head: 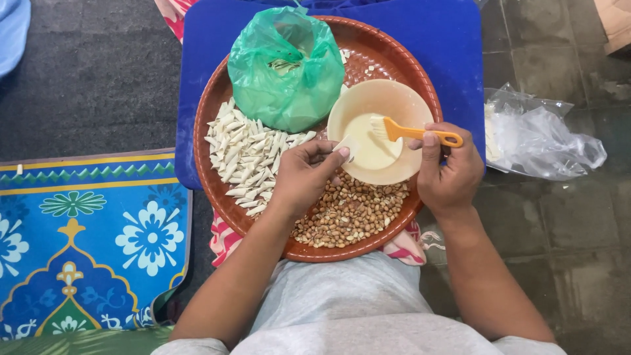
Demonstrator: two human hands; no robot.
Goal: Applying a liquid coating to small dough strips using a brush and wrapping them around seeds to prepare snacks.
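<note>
While the left hand (303,172) pinches a small white piece (348,146), the right hand (449,172) grips the orange brush (413,133), lying level, bristles pointing left over the cream bowl (394,98).

At your twelve o'clock a green plastic bag (287,72) sits on the far part of the round brown tray (210,105). A heap of pale folded pieces (244,158) lies at nine o'clock on it, roasted peanuts (348,213) at six. Beneath lies a blue mat (453,59). At three o'clock a clear plastic bag (539,135) rests on grey floor; at eight, a flowered blue rug (92,236).
</note>
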